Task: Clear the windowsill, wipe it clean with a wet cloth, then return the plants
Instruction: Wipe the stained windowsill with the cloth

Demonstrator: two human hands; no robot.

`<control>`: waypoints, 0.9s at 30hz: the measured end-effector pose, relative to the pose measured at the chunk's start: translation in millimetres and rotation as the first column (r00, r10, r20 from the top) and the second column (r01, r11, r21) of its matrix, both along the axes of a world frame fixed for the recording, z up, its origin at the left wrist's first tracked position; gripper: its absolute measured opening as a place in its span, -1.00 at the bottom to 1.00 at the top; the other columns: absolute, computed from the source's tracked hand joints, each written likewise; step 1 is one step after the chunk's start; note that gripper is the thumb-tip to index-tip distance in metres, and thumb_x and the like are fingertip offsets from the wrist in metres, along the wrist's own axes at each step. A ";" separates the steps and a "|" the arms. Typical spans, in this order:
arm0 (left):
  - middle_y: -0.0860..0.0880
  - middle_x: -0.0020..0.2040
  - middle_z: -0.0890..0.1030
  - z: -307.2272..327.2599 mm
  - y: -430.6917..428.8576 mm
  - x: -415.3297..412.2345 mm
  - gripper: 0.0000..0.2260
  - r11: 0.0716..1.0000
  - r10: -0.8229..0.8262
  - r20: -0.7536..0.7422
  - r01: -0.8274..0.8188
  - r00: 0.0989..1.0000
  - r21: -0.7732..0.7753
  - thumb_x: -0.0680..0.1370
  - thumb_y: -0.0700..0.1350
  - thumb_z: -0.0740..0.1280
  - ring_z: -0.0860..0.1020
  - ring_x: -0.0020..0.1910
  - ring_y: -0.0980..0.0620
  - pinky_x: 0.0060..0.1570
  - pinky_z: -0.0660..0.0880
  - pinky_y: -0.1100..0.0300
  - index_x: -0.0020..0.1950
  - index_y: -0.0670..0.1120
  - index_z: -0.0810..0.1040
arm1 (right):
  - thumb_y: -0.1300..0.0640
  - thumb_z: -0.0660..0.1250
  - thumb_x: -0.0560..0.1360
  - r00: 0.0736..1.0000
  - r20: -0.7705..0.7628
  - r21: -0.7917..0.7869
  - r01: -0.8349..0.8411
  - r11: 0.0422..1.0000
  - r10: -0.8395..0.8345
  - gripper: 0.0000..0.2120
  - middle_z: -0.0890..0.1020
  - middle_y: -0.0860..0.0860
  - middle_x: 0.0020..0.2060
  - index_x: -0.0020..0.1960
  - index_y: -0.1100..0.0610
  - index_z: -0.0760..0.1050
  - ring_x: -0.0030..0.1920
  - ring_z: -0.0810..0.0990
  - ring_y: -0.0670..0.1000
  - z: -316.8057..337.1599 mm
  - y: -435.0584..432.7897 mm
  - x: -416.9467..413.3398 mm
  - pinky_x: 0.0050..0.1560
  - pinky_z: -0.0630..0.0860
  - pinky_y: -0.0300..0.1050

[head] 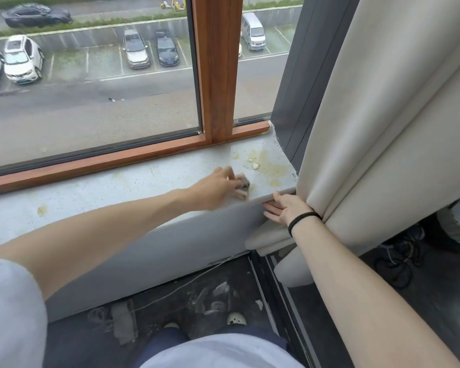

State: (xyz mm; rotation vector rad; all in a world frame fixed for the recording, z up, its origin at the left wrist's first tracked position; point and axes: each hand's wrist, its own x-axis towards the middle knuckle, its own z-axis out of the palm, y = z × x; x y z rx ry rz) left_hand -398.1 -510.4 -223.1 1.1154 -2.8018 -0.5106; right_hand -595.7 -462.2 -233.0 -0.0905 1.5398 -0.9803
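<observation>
Obs. from inside the room, facing the window.

- Cloth [242,187]: small, bunched, dark and pale, on the right part of the windowsill [117,187]. Motion blur hid its edges.
- Left hand [218,185]: fingers curled over the cloth, gripping it and pressing it to the stone. I could not tell how tight the hold was.
- Yellowish stain patch [270,166]: at 1 o'clock from the cloth, near it, running towards the sill's right corner. Two pale lumps [255,166] sat within it, unwiped.
- Yellow spot [41,210]: well apart at 9 o'clock, also untouched.
- Right hand [284,209]: at 4 o'clock from the cloth, fingers straight and spread flat on the sill's front face, thumb on the top edge, holding nothing. It touched the curtain [369,128] at the wrist.
- Plants: none in view. The sill read as cleared, and the wiping as part done.

Risks, my judgement:
1. A wet pass through the patch could smear the residue wider instead of lifting it, since the cloth was small and would load fast.
2. A stroke towards 3 o'clock could push the lumps off the end or into the curtain fold just beside the corner, and pale fabric would mark.
3. A stroke towards 6 o'clock could drop them over the front edge onto the floor debris [215,293].
4. Water reaching the front edge could make the bracing hand slip.
5. The far spot could be missed.
</observation>
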 end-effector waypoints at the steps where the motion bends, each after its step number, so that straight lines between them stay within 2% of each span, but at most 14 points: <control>1: -0.15 0.10 0.42 -1.8 4.3 4.4 -0.69 0.998 -0.064 -0.019 0.064 0.998 0.024 0.56 -0.16 0.31 0.40 0.08 -0.14 0.06 0.43 0.01 0.31 -0.07 0.52 | 0.25 0.16 0.62 1.000 0.001 0.001 -0.003 1.000 0.003 -0.88 0.51 0.25 0.24 -0.10 0.20 0.38 0.25 0.51 0.20 -0.3 -0.5 -0.4 0.26 0.38 0.19; 2: -0.17 0.09 0.44 -1.4 1.8 8.4 -0.70 0.997 -0.057 -0.050 0.059 0.997 0.040 0.55 -0.20 0.32 0.41 0.07 -0.15 0.04 0.42 0.05 0.29 -0.09 0.54 | 0.25 0.16 0.62 1.000 -0.003 0.002 -0.006 1.000 0.006 -0.88 0.52 0.25 0.24 -0.10 0.20 0.38 0.25 0.51 0.19 0.3 -0.2 -0.7 0.25 0.39 0.19; 4: -0.21 0.16 0.45 6.4 -11.9 12.9 -0.68 0.989 0.125 -0.120 -0.114 0.985 0.096 0.53 -0.33 0.27 0.42 0.14 -0.17 0.08 0.36 0.12 0.25 -0.15 0.57 | 0.25 0.15 0.62 1.000 -0.001 -0.010 -0.017 1.000 0.017 -0.94 0.52 0.25 0.24 0.03 0.22 0.38 0.26 0.51 0.19 0.2 0.4 -0.9 0.25 0.39 0.20; 7: -0.18 0.28 0.40 11.0 -26.2 16.2 -0.60 0.932 0.356 -0.127 -0.342 0.926 0.123 0.48 -0.41 0.26 0.40 0.23 -0.16 0.17 0.36 0.12 0.21 -0.06 0.58 | 0.26 0.16 0.62 1.000 -0.006 -0.016 -0.017 1.000 0.017 -0.94 0.52 0.25 0.23 0.07 0.23 0.37 0.25 0.51 0.19 1.8 1.1 -1.8 0.25 0.39 0.21; 10: -0.14 0.31 0.38 -3.1 -5.7 5.7 -0.57 0.941 0.321 -0.053 -0.313 0.946 0.127 0.47 -0.35 0.28 0.37 0.25 -0.16 0.21 0.39 0.02 0.27 0.01 0.54 | 0.26 0.18 0.61 1.000 0.005 0.000 -0.016 1.000 0.016 -0.96 0.53 0.25 0.23 0.00 0.22 0.39 0.25 0.52 0.18 2.4 1.3 -2.5 0.24 0.39 0.20; 11: -0.14 0.30 0.39 -6.1 7.4 -2.8 -0.58 0.954 0.276 -0.052 -0.267 0.960 0.133 0.48 -0.34 0.28 0.38 0.24 -0.15 0.17 0.40 0.05 0.27 0.00 0.53 | 0.26 0.17 0.61 1.000 0.010 -0.001 -0.017 1.000 0.017 -0.92 0.52 0.24 0.24 -0.05 0.22 0.39 0.26 0.51 0.18 3.0 0.7 -2.9 0.25 0.38 0.20; 13: -0.15 0.24 0.42 -9.7 31.3 -18.5 -0.62 0.981 0.137 -0.086 -0.123 0.987 0.150 0.51 -0.36 0.25 0.42 0.16 -0.12 -0.01 0.38 0.28 0.29 -0.08 0.53 | 0.25 0.15 0.62 0.999 0.007 -0.003 -0.031 1.000 0.031 -0.86 0.50 0.24 0.26 -0.12 0.20 0.37 0.29 0.48 0.17 3.3 1.0 -3.2 0.28 0.36 0.19; 14: -0.17 0.18 0.43 -11.4 38.5 -23.2 -0.63 0.987 0.067 -0.094 -0.052 0.993 0.151 0.53 -0.37 0.23 0.43 0.09 -0.11 -0.14 0.30 0.37 0.30 -0.14 0.52 | 0.25 0.15 0.62 0.999 0.005 0.000 -0.035 0.999 0.035 -0.87 0.49 0.24 0.27 -0.10 0.21 0.39 0.30 0.47 0.17 4.3 2.3 -2.3 0.29 0.36 0.19; 16: -0.19 0.10 0.45 -9.7 42.4 -25.8 -0.65 0.989 0.017 -0.125 0.001 0.992 0.145 0.53 -0.37 0.23 0.41 0.01 -0.07 -0.21 0.24 0.41 0.31 -0.20 0.51 | 0.22 0.18 0.61 0.999 -0.014 0.000 -0.045 0.999 0.045 -0.87 0.46 0.23 0.30 0.12 0.25 0.40 0.30 0.46 0.18 7.3 4.1 -2.0 0.25 0.39 0.17; 17: -0.18 0.10 0.45 -9.4 37.0 -23.5 -0.64 0.989 0.044 -0.147 -0.022 0.988 0.148 0.52 -0.38 0.25 0.41 0.01 -0.06 -0.20 0.25 0.44 0.30 -0.21 0.52 | 0.21 0.21 0.60 0.998 -0.033 -0.003 -0.048 0.999 0.048 -0.73 0.44 0.23 0.31 0.27 0.27 0.35 0.29 0.47 0.19 7.3 5.9 -2.6 0.22 0.41 0.15; 19: -0.15 0.13 0.44 -0.4 16.8 -19.8 -0.65 0.986 0.132 -0.167 -0.112 0.977 0.123 0.49 -0.43 0.25 0.42 0.02 -0.04 -0.17 0.29 0.51 0.25 -0.22 0.54 | 0.20 0.25 0.58 0.999 -0.038 -0.001 -0.012 1.000 0.012 -0.57 0.42 0.23 0.32 0.40 0.24 0.25 0.26 0.50 0.19 12.6 9.2 -5.0 0.20 0.45 0.11; 22: -0.15 0.09 0.44 10.6 -17.9 -12.2 -0.79 0.967 0.254 -0.223 -0.247 0.941 0.059 0.55 -0.39 0.22 0.51 0.04 -0.05 -0.19 0.37 0.48 0.08 -0.19 0.54 | 0.12 0.21 0.61 0.995 0.035 0.013 0.088 0.996 -0.089 -0.57 0.42 0.23 0.33 0.42 0.24 0.25 0.28 0.49 0.18 21.6 10.5 -12.1 0.25 0.43 0.09; 25: -0.08 0.01 0.39 6.1 -47.9 -13.6 -0.70 0.943 0.305 -0.216 -0.325 0.928 -0.065 0.58 -0.37 0.17 0.45 0.10 -0.12 0.08 0.32 0.31 0.23 -0.18 0.56 | -0.07 0.10 0.63 0.984 0.103 0.032 0.140 0.990 -0.142 -0.47 0.42 0.21 0.35 0.45 0.26 0.24 0.32 0.46 0.14 29.8 8.3 -20.1 0.31 0.37 0.05; 27: -0.14 0.04 0.43 7.5 -56.5 -22.5 -0.65 0.925 0.329 -0.240 -0.363 0.913 -0.112 0.58 -0.37 0.14 0.38 0.11 -0.14 0.11 0.23 0.27 0.30 -0.14 0.52 | -0.12 0.04 0.63 0.978 0.119 0.029 0.169 0.985 -0.171 -0.44 0.43 0.21 0.35 0.44 0.28 0.24 0.34 0.44 0.14 32.2 6.6 -27.5 0.37 0.34 0.04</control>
